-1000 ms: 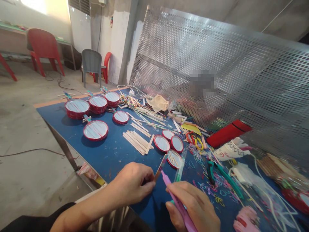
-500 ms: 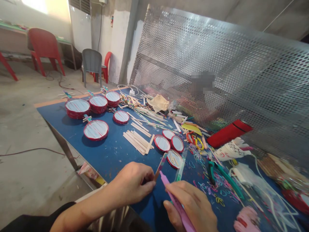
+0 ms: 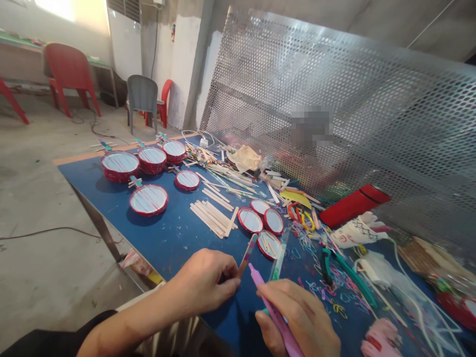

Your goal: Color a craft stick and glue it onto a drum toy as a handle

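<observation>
My left hand (image 3: 211, 280) pinches the lower end of a wooden craft stick (image 3: 247, 254), which points up and away with coloured patches along it. My right hand (image 3: 301, 315) is closed round a pinkish-purple pen (image 3: 275, 312), its tip just right of the stick and apart from it. Beyond the stick lie several small red-rimmed white discs (image 3: 249, 219), one with short bits of stick on it. A clear ruler-like strip (image 3: 279, 258) lies beside them. Plain craft sticks (image 3: 211, 218) are laid out left of the discs.
Banjo-like pieces with red rims (image 3: 148, 199) stand at the table's left. Green-handled pliers (image 3: 349, 275), rubber bands (image 3: 322, 290), a red bottle (image 3: 353, 204) and a paper cup (image 3: 355, 232) are at the right. Behind the table leans a perforated metal panel (image 3: 282, 74), with a blurred person beyond.
My right hand has shifted slightly right, taking the pen tip away from the stick. My left hand and the stick stay almost where they were.
</observation>
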A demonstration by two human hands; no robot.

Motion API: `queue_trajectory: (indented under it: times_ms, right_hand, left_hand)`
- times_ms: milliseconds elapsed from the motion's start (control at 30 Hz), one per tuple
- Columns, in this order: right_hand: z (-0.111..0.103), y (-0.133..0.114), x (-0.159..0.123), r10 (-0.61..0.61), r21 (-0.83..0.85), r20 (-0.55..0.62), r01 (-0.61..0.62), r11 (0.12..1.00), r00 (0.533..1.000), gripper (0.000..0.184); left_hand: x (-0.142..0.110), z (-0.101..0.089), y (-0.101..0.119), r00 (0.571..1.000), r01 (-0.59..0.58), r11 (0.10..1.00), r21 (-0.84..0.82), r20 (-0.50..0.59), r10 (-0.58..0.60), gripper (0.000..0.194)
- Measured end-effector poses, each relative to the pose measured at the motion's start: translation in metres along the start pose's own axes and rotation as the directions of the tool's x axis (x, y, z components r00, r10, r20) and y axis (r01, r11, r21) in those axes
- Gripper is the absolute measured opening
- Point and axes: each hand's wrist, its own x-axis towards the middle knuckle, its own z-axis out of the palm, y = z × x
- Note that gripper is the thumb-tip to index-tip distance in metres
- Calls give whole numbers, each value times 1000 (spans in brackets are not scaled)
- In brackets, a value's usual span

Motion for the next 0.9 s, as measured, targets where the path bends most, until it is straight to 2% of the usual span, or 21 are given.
queue_trajectory:
  times_ms: [500, 700, 900]
  right_hand:
    - [-2, 3, 2, -38, -24, -12, 38, 999, 999, 15]
    - [-2, 0, -2, 59, -43, -4, -59, 997, 998, 17]
    - [-1, 0, 0, -4, -19, -18, 3, 1000, 1000, 17]
  left_hand:
    - [1, 1, 0, 1000, -4, 1000, -7, -2, 4, 11]
    - [2, 1, 1, 1000, -1, 1000, 11, 9, 1, 11]
    - [1, 0, 2, 1000, -14, 999, 50, 19, 14, 13]
